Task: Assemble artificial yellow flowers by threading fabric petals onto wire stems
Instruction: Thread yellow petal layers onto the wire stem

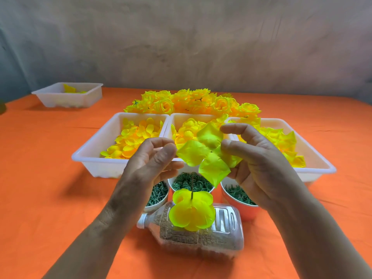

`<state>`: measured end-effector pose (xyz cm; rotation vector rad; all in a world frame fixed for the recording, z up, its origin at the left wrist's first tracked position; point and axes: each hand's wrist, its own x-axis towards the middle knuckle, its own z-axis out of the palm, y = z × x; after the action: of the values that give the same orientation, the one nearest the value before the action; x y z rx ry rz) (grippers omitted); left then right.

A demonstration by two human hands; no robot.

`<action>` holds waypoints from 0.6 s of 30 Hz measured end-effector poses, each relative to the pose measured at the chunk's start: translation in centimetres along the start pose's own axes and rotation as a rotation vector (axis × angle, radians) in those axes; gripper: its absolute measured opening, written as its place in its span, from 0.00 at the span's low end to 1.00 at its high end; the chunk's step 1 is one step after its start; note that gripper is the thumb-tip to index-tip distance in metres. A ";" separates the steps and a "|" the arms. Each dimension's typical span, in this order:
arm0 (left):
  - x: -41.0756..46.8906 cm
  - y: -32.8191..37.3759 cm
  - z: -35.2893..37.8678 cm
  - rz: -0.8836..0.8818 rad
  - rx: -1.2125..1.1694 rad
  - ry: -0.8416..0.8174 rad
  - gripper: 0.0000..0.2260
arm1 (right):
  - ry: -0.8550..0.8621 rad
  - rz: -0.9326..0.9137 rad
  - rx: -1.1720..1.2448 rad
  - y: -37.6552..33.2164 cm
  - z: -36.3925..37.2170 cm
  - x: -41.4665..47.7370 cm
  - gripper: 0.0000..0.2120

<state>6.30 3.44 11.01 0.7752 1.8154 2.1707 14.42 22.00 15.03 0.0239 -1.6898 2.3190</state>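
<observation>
Four-lobed yellow-green fabric petal [207, 156] is held up in the air, pinched at its right lobe by the right hand [259, 160]. The left hand [149, 164] is just beside its left lobe, fingers loosely curled and gripping nothing. Below it, a thin wire stem [192, 186] carrying round yellow fabric petals [192, 213] stands up from a clear plastic bottle [223, 232] lying on its side.

Left cup [159, 195] half hidden behind left hand [150, 160], both forearms [90, 238] cut off below
</observation>
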 end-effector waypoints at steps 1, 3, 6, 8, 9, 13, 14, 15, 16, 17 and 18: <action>0.0 0.1 0.2 -0.032 -0.014 0.011 0.25 | -0.008 0.010 -0.004 0.3 0.3 -0.1 0.13; -0.2 0.4 0.5 -0.090 -0.062 0.033 0.23 | -0.019 0.031 -0.015 1.0 0.8 -0.2 0.11; -0.5 0.6 0.8 -0.154 -0.096 0.054 0.24 | -0.023 0.039 -0.032 2.0 1.3 -0.4 0.10; -0.6 0.6 0.9 -0.167 -0.102 0.044 0.25 | -0.013 0.030 -0.065 2.4 1.4 -0.4 0.09; -0.6 0.5 1.0 -0.171 -0.100 0.038 0.28 | -0.008 0.025 -0.082 2.6 1.5 -0.5 0.09; -0.4 0.4 1.5 -0.197 -0.137 0.040 0.28 | 0.003 0.016 -0.138 3.0 1.7 -0.6 0.09; -0.4 0.4 1.6 -0.201 -0.145 0.041 0.27 | 0.006 0.018 -0.150 3.0 1.7 -0.6 0.09; -0.4 0.3 1.6 -0.204 -0.147 0.042 0.26 | 0.008 0.023 -0.160 3.0 1.7 -0.7 0.10; -0.3 0.3 1.6 -0.208 -0.149 0.044 0.25 | 0.008 0.031 -0.170 3.0 1.7 -0.6 0.12; -0.3 0.3 1.7 -0.211 -0.153 0.044 0.25 | 0.008 0.041 -0.178 3.0 1.7 -0.6 0.15; -0.3 0.2 1.7 -0.215 -0.152 0.046 0.25 | 0.008 0.051 -0.188 2.9 1.7 -0.6 0.17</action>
<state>7.45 4.70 11.35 0.4786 1.6454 2.1697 14.11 19.47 12.73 -0.0654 -1.9183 2.1813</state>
